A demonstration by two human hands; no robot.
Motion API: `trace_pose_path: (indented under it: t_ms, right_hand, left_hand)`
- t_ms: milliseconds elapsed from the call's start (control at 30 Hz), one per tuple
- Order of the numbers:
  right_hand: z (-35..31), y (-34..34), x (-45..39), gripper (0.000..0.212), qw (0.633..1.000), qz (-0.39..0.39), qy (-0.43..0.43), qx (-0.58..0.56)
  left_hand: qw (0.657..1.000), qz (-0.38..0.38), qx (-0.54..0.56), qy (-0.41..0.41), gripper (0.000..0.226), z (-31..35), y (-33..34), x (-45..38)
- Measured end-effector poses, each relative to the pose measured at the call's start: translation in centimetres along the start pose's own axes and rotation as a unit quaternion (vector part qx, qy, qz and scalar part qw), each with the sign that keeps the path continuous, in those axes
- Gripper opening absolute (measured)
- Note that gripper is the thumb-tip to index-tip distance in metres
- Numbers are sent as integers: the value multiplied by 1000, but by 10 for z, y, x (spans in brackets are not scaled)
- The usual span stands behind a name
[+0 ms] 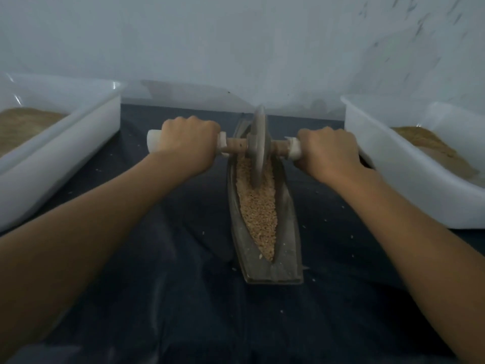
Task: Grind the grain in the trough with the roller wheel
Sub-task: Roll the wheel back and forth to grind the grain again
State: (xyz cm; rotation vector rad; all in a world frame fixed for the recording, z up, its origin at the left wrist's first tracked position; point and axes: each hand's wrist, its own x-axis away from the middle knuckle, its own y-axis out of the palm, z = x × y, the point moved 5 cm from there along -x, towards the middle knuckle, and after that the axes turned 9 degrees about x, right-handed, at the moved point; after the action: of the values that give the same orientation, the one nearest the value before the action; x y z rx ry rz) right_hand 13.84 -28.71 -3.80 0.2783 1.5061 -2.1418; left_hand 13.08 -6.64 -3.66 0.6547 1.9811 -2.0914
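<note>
A narrow grey boat-shaped trough [287,248] lies lengthwise on a dark cloth, pointing away from me. Tan grain [258,208] fills its groove. A grey roller wheel [258,143] stands upright in the far part of the groove, its rim down in the grain. A wooden axle with white handle ends runs through the wheel. My left hand [187,143] grips the left handle, fingers curled round it. My right hand [328,151] grips the right handle the same way.
A white plastic tub [86,127] with brown meal stands at the left. Another white tub [393,164] with brown grain stands at the right. A pale wall rises close behind the trough. Stray grains dot the dark cloth [157,258].
</note>
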Motion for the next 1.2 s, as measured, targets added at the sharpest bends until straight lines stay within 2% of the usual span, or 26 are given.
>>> trace_pose_path:
  t_ms: [100, 200, 267, 400, 500, 600, 767, 867, 967, 1000, 1100, 1200]
  right_hand:
    - [-1, -17, 39, 27, 1000, -6, -27, 2]
    - [-1, -55, 88, 46, 994, 82, -76, 15]
    - [0, -73, 102, 47, 990, 102, -94, 3]
    - [-2, -59, 80, 39, 993, 84, -83, -1]
    - [-4, -24, 39, 25, 997, 38, -52, 36]
    - [1, -1, 2, 23, 1000, 5, -7, 10]
    - [1, 7, 10, 17, 999, -39, 17, -32]
    - [4, -12, 59, 24, 1000, -8, -9, -16]
    - [4, -50, 103, 44, 996, 65, -61, -19]
    - [3, -57, 109, 47, 995, 65, -75, -31]
    - [3, -54, 104, 46, 995, 43, -81, -43]
    - [1, -26, 69, 31, 998, 43, -37, 27]
  left_hand:
    - [999, 6, -12, 41, 23, 5, -17, 38]
    - [992, 60, -30, 105, 39, 9, -38, 89]
    - [990, 65, -2, 124, 41, 7, -46, 106]
    - [997, 14, -1, 74, 26, 0, -26, 90]
    - [1000, 10, -10, 27, 19, -3, -9, 52]
    - [1000, -1, -18, -3, 14, -3, -2, 5]
    - [998, -11, -54, 21, 14, 10, -12, -3]
    - [997, 6, -56, 55, 25, 15, -27, 43]
    - [989, 62, -70, 117, 41, 16, -47, 90]
    - [986, 79, -66, 131, 46, 17, -53, 99]
    - [989, 66, -70, 110, 45, 14, -51, 98]
    - [998, 18, -40, 44, 30, 6, -21, 62]
